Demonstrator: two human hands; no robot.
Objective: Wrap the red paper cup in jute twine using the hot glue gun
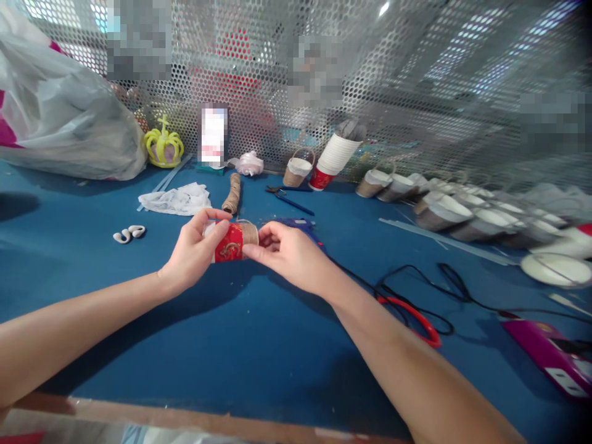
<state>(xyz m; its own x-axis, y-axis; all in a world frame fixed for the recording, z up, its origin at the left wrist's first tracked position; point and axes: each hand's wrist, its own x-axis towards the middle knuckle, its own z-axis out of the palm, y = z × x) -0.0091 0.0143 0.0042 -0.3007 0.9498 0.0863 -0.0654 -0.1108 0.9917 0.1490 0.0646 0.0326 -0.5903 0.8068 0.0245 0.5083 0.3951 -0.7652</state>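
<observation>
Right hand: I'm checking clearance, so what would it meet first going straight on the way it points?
The right hand would first meet the red cup, at its twine-wrapped end; they already seem to touch, though depth is unclear.

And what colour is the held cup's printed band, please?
The printed band is red and gold; head view.

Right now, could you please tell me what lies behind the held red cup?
Beyond the cup is a twine roll on the blue table; whatever the cup itself covers cannot be seen.
</observation>
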